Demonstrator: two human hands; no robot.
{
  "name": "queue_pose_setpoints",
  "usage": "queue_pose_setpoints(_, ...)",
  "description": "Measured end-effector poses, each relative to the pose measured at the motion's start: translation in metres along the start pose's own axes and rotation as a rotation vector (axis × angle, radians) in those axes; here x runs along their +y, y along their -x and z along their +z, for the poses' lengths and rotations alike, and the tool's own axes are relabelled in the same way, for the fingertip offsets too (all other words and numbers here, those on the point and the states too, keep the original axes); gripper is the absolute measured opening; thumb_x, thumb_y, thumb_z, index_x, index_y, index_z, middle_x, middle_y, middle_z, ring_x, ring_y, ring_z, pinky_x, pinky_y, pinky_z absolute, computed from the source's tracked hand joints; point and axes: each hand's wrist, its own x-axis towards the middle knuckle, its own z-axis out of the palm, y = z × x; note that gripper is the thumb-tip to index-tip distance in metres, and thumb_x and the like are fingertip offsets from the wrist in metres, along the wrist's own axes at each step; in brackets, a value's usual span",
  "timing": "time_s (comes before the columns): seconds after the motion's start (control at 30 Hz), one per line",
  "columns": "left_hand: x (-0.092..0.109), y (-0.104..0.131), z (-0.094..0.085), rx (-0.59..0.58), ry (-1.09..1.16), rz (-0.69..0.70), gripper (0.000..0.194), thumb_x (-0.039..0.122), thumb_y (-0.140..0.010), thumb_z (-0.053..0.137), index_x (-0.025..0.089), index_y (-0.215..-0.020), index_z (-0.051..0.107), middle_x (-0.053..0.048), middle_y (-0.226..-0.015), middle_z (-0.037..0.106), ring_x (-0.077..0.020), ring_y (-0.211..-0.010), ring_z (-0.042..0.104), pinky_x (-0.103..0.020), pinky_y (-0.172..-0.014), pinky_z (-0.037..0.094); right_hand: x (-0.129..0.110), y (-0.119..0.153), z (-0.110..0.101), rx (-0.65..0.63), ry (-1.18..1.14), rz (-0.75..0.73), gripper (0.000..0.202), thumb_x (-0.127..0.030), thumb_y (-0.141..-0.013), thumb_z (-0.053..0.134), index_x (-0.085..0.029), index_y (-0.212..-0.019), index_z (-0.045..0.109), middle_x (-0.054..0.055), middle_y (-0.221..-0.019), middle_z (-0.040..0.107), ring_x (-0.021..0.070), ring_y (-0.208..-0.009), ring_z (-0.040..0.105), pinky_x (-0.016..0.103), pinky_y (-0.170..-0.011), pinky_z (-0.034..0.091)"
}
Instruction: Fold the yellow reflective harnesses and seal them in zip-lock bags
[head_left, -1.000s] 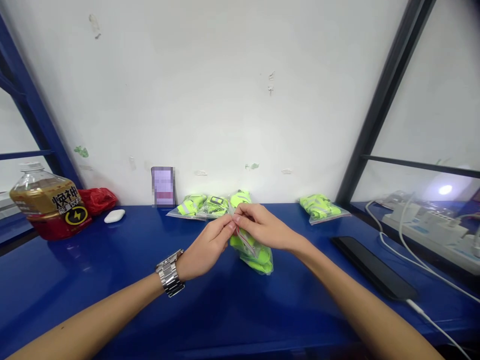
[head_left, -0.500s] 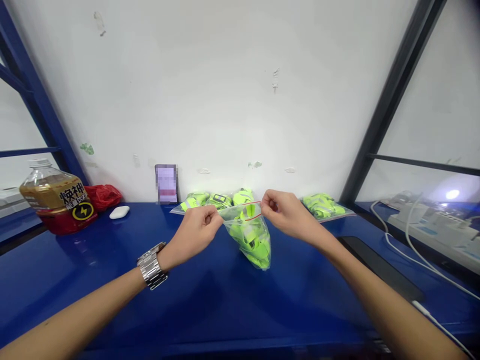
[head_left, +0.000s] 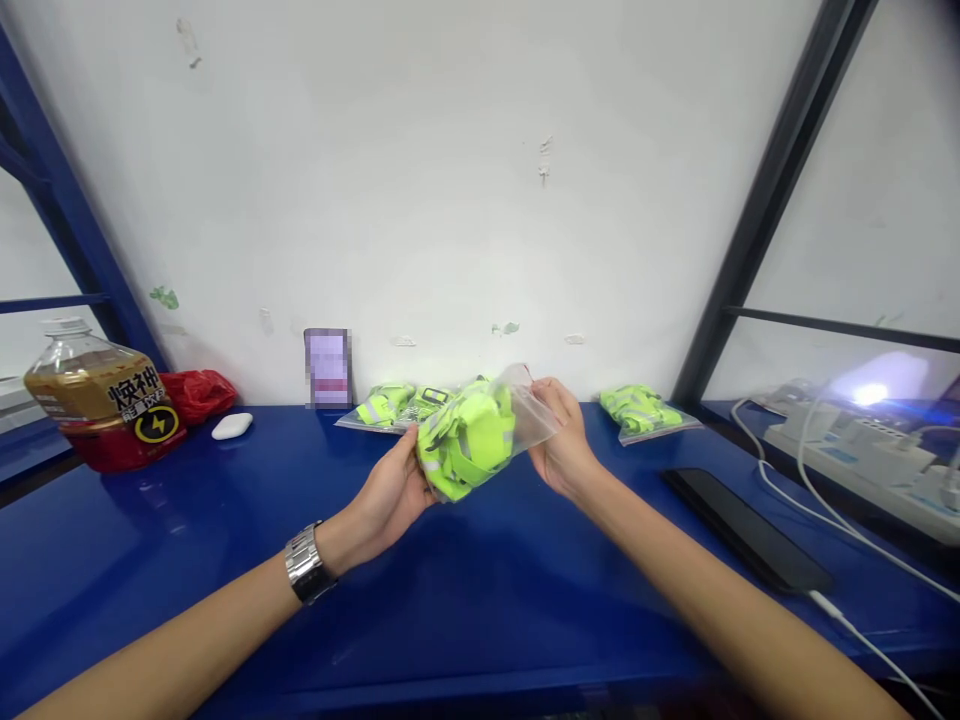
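Between my hands, above the blue table, is a clear zip bag (head_left: 469,440) with a bundled neon-yellow reflective vest inside. My left hand (head_left: 390,492) supports the full end of the bag from the left, its fingers partly hidden underneath. The empty, zip end of the bag is gripped by my right hand (head_left: 559,435), off to the right. Behind the held bag lie more bagged neon bundles (head_left: 386,405), partly covered by it. Another bagged neon bundle (head_left: 639,410) lies by the wall to the right.
A blue table (head_left: 300,640) spans the view. On its left stand a large drink bottle (head_left: 105,395), a red plastic bag (head_left: 199,395) and a white case (head_left: 232,426). A phone (head_left: 328,368) leans on the wall. A black phone (head_left: 746,530) with a cable and power strips (head_left: 862,450) are right.
The bag hung with its zip edge stretched between both hands. Now it is tipped sideways: my left hand has shifted to its filled end, while my right hand keeps the zip end.
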Motion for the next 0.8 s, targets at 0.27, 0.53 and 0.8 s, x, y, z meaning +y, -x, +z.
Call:
queue_pose_setpoints(0.27,0.001,-0.009,-0.014,0.242,0.077,0.174,0.043,0.052,-0.086,0.056,0.017,-0.110,0.062,-0.008,-0.095,0.072,-0.0208,-0.085,0.067,-0.031,-0.071,0.055,0.027,0.004,-0.033,-0.194,0.303,0.091,0.034,-0.049,-0.071,0.070,-0.019,-0.079,0.056,0.002,-0.080,0.063,0.0146,-0.066,0.058,0.024,-0.052,0.047)
queue_pose_setpoints(0.53,0.008,-0.009,-0.017,0.321,-0.021,0.234,0.045,0.055,-0.063,0.076,0.014,-0.063,0.056,0.000,-0.059,0.059,-0.0112,-0.052,0.052,-0.022,-0.047,0.042,0.017,0.011,-0.037,-0.621,0.236,0.483,0.047,-0.050,-0.074,0.071,-0.017,-0.107,0.065,0.011,-0.108,0.067,0.0233,-0.096,0.065,0.037,-0.081,0.055)
queue_pose_setpoints(0.8,0.003,-0.010,-0.023,0.349,-0.289,0.374,0.052,0.061,-0.076,0.062,0.017,-0.056,0.043,0.004,-0.054,0.042,-0.0080,-0.051,0.035,-0.021,-0.047,0.031,0.027,0.014,-0.022,-0.423,0.106,0.394,0.038,-0.039,-0.063,0.080,-0.015,-0.090,0.068,0.009,-0.093,0.071,0.0231,-0.085,0.067,0.038,-0.083,0.052)
